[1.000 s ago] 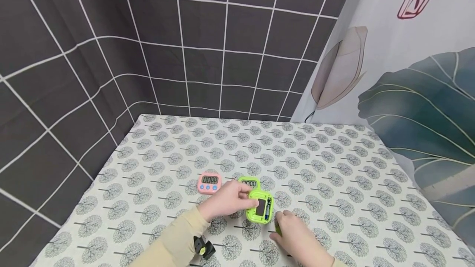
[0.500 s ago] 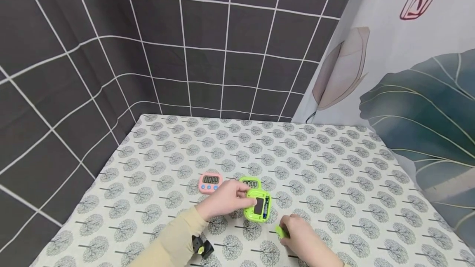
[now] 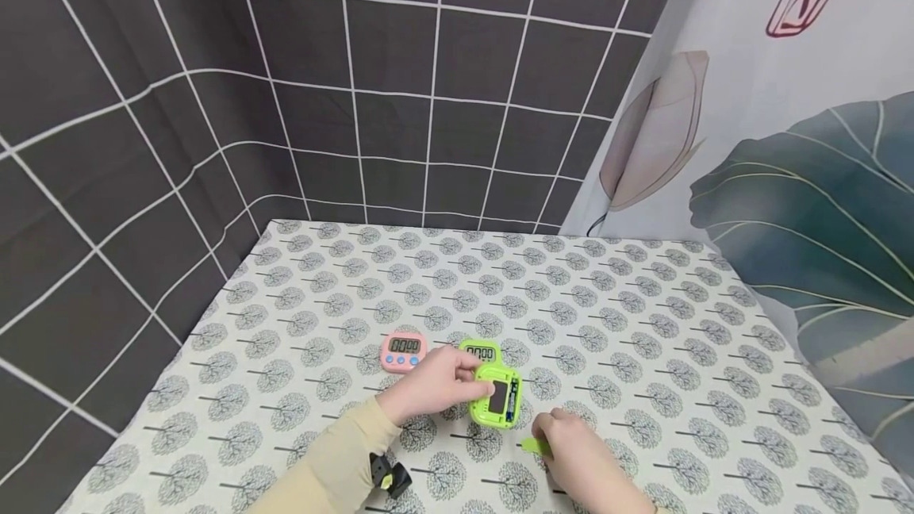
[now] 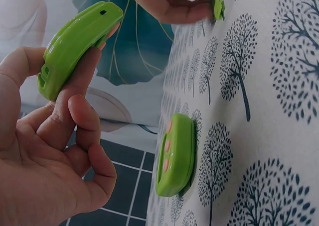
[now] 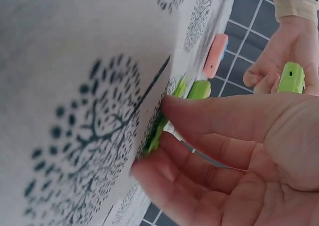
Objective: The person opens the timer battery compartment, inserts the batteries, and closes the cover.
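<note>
My left hand [image 3: 435, 384] pinches a lime green digital timer [image 3: 491, 420], holding it raised off the cloth with its back toward me. Its battery bay lies uncovered, with a blue battery [image 3: 512, 403] along the right side and a dark square panel beside it. Lower right, my right hand [image 3: 584, 460] pinches a small green battery cover [image 3: 534, 446] between thumb and fingertips, down at the cloth. Part of the cover is hidden behind the fingers. In the left wrist view the raised timer [image 4: 75, 47] shows edge-on between thumb and fingers.
A second green timer [image 3: 480, 351] with pink buttons lies on the cloth just beyond the left hand. Left of it is a pink timer [image 3: 403, 350] with blue buttons. The tree-print tablecloth [image 3: 643, 324] runs back to a dark grid-patterned curtain [image 3: 385, 125].
My right hand has shifted slightly right, away from the timer, and the battery cover has turned so that more of it shows. The held timer has moved slightly left.
</note>
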A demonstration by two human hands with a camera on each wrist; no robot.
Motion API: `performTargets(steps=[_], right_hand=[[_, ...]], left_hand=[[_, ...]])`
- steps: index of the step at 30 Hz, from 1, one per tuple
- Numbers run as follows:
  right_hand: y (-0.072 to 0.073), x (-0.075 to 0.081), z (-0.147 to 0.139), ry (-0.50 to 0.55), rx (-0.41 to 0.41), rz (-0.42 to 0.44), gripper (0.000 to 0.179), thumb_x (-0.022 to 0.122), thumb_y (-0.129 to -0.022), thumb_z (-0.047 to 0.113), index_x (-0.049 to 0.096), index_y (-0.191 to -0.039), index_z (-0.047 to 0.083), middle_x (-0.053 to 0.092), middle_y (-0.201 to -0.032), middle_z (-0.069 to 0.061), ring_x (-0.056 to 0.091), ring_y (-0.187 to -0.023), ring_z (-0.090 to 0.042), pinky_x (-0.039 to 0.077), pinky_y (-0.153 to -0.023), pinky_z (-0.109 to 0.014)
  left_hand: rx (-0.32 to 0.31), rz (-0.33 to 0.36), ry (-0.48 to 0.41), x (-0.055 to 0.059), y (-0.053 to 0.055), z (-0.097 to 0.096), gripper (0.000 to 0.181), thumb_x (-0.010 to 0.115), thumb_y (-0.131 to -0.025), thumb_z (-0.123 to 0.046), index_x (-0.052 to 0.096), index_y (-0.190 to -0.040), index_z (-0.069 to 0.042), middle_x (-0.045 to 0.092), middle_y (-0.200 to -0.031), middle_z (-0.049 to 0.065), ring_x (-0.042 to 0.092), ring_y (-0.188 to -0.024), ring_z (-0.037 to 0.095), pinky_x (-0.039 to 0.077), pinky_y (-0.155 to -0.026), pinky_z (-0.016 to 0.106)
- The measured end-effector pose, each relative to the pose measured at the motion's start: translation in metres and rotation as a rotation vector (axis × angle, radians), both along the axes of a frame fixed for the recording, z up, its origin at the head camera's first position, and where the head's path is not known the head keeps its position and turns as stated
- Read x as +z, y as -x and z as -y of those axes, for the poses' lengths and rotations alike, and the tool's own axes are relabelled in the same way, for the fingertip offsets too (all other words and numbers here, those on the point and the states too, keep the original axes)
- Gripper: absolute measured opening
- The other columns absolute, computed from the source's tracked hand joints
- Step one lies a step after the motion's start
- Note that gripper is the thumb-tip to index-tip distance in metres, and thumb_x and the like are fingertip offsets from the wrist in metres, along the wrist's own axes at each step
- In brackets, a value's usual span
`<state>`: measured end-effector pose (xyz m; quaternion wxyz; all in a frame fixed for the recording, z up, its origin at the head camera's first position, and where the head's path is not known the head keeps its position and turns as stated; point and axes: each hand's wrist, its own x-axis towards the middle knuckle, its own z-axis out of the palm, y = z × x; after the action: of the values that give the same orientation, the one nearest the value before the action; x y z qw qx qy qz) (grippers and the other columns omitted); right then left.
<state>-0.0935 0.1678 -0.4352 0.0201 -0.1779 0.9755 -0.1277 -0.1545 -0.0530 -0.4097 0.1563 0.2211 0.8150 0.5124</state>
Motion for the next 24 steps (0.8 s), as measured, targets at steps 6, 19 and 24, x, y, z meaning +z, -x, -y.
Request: performTargets(steps=[6,19,24], right_hand=[[-0.001,-0.001,0.001,0.021,0.016,-0.059,0.012,0.076,-0.071,0.005,0.067,-0.074,0.012,0.052,-0.068,0.008,0.051,-0.061,-0.006,0.049,-0.058,-0.025],[0.004,0.005,-0.002,0.205,-0.036,0.112,0.027,0.077,-0.069,0.002,0.054,-0.07,0.016,0.048,-0.061,0.011,0.041,-0.056,-0.002,0.04,-0.052,-0.019],[0.009,0.019,-0.011,0.549,-0.053,0.248,0.016,0.075,-0.075,0.009,0.06,-0.079,0.008,0.057,-0.068,0.005,0.05,-0.058,-0.002,0.048,-0.055,-0.02]], left_hand=[[-0.013,-0.003,-0.004,-0.001,0.0,0.0,0.014,0.07,-0.082,-0.021,0.071,-0.09,-0.01,0.067,-0.067,-0.007,0.044,-0.048,0.004,0.035,-0.043,0.016],[-0.003,-0.004,-0.004,-0.001,0.001,0.001,0.012,0.07,-0.082,-0.021,0.071,-0.089,-0.01,0.064,-0.062,-0.008,0.04,-0.045,0.003,0.032,-0.041,0.016],[0.003,-0.001,-0.014,-0.001,0.001,0.003,0.008,0.07,-0.082,-0.019,0.071,-0.085,-0.012,0.062,-0.058,-0.002,0.035,-0.043,0.002,0.03,-0.041,0.016]])
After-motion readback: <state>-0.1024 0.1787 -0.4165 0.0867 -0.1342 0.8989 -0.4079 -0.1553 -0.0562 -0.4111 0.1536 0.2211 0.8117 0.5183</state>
